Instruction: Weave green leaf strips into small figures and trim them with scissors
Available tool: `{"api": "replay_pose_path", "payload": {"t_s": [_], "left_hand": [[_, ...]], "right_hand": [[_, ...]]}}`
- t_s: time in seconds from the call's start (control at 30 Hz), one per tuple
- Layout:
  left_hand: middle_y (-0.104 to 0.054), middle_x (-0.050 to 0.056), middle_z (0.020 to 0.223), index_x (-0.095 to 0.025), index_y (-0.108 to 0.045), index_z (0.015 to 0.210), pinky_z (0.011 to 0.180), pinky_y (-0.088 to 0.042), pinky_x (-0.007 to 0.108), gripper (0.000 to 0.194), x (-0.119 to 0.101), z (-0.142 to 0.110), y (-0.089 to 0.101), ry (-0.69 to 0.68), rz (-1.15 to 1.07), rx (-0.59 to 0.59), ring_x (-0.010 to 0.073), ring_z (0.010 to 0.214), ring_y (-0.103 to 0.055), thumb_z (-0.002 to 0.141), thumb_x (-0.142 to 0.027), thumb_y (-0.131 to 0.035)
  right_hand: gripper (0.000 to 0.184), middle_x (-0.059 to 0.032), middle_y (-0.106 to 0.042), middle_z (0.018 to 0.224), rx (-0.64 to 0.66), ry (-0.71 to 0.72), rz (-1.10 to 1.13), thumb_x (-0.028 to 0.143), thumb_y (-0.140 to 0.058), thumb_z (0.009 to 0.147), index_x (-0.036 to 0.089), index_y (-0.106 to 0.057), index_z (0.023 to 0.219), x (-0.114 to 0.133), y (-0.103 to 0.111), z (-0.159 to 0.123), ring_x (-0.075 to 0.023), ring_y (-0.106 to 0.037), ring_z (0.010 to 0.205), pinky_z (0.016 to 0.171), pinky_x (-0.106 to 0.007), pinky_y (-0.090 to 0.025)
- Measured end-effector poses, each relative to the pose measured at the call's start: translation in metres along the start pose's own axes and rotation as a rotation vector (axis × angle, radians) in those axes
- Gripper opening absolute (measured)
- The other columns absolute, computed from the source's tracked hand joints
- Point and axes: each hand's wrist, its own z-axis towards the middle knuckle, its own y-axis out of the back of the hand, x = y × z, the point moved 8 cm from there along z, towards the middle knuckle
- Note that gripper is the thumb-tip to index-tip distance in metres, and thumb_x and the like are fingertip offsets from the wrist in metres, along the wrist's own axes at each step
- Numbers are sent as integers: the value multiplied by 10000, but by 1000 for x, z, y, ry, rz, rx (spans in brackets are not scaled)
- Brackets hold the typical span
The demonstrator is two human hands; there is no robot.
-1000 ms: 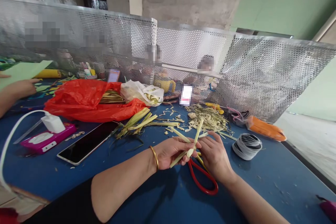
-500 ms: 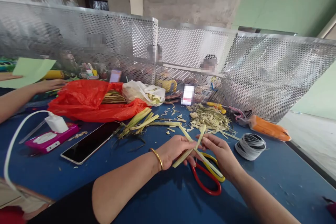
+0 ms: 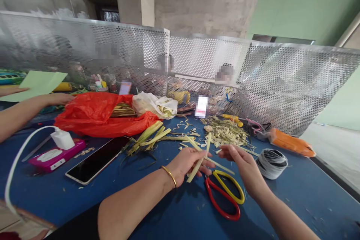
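My left hand (image 3: 189,165) pinches pale green-yellow husk strips (image 3: 199,165), which cross each other between thumb and fingers. To its right, apart from the strips, my right hand (image 3: 237,159) has its fingers drawn together; a small pale bit shows at the fingertips, too small to name. Below both hands lie scissors (image 3: 223,198) with one red and one yellow handle, their blades hidden by my left hand. A bundle of longer husk strips (image 3: 149,137) rests left of my hands. Beyond them is a heap of shredded husk (image 3: 225,131).
A black-screened phone (image 3: 98,161) and a magenta power strip (image 3: 56,155) lie left. Behind are a red plastic bag (image 3: 87,114) and white bag (image 3: 154,103). A wire coil (image 3: 272,163) and orange packet (image 3: 292,142) stand right. Another person's arm (image 3: 25,110) reaches in. A perforated metal screen (image 3: 135,52) borders the table.
My right hand has come away from the crossed strips and moved slightly right. My left hand still holds them. The scissors handles show more fully, and the view has tilted up a little.
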Motion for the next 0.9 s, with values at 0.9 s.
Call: {"api": "replay_pose_path", "payload": {"t_s": [0.9], "left_hand": [[-702, 82, 915, -140, -630, 1044, 829, -471, 325, 351, -4, 3, -7, -122, -362, 103, 189, 868, -655, 696, -127, -668]], "right_hand": [[266, -94, -669, 942, -1, 936, -740, 70, -381, 871, 170, -524, 1070, 67, -34, -52, -199, -606, 824, 776, -364, -466]]}}
